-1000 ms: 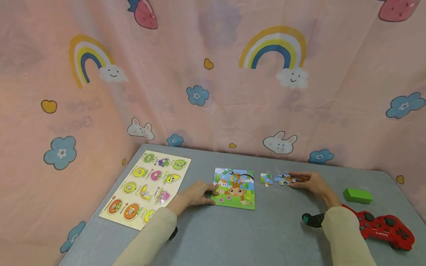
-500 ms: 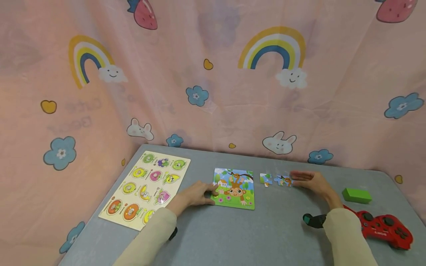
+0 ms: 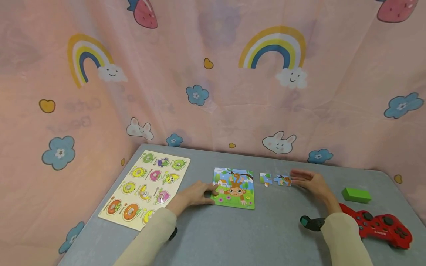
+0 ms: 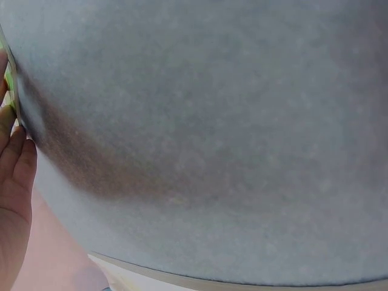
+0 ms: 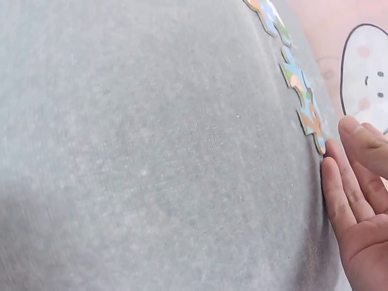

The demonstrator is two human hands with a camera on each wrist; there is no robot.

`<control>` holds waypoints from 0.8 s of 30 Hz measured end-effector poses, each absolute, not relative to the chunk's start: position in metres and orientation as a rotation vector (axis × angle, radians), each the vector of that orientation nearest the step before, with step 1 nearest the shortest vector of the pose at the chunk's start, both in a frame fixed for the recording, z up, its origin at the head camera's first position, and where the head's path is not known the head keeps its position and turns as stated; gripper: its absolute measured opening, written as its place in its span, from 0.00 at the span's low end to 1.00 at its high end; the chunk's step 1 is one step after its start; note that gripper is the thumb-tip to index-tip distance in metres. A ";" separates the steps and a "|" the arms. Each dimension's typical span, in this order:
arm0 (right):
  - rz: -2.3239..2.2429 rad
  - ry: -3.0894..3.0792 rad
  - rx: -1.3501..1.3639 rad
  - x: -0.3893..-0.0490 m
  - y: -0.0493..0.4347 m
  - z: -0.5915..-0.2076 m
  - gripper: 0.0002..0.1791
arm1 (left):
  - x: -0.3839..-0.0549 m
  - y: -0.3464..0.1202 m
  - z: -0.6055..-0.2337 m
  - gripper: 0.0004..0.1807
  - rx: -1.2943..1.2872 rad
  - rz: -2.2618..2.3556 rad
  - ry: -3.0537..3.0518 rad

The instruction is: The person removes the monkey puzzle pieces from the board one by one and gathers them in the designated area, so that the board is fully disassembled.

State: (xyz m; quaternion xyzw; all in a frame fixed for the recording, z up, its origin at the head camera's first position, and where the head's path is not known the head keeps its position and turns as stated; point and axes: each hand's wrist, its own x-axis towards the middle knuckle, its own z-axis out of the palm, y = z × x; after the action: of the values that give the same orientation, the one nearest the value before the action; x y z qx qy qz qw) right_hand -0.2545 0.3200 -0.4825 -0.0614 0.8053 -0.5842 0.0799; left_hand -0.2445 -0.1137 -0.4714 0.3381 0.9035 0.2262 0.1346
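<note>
In the head view a square monkey jigsaw puzzle [image 3: 237,184] lies flat at the middle of the grey table. My left hand [image 3: 196,194] holds its left edge, fingertips and thumb on the border; the left wrist view catches these fingers [image 4: 15,160] at the board's edge. Right of the puzzle lies a small blue and green puzzle piece [image 3: 265,178]. Beside it is another brown and blue piece or joined pair [image 3: 283,180]. My right hand [image 3: 314,184] rests at that one's right end with straight fingers [image 5: 339,197]; whether they touch it I cannot tell.
A cream fruit peg board [image 3: 156,175] lies at the left. On the right are a green block [image 3: 357,195] and a red game controller [image 3: 382,227], partly behind the right sleeve. A pink patterned curtain [image 3: 213,118] hangs behind the table [image 3: 239,236].
My right fingers pinched the right end of the brown and blue piece a second ago; they have let go and straightened beside it. The left hand and the puzzle have stayed put.
</note>
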 end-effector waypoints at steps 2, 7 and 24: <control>-1.763 2.402 -0.190 -0.253 0.320 -0.482 0.30 | -0.245 -0.114 -0.472 0.18 0.980 0.655 2.620; -1.845 2.363 -0.202 -0.250 0.317 -0.482 0.32 | -0.246 -0.114 -0.472 0.18 0.985 0.660 2.616; -1.790 2.385 -0.175 -0.250 0.276 -0.474 0.35 | -0.244 -0.113 -0.472 0.18 0.980 0.659 2.619</control>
State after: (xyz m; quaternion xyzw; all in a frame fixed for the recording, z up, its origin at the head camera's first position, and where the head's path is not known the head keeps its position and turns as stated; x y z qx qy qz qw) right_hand -0.2504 0.2760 -0.4742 -0.0584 0.7961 -0.5974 0.0770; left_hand -0.2440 -0.1132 -0.4718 0.3381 0.9034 0.2273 0.1339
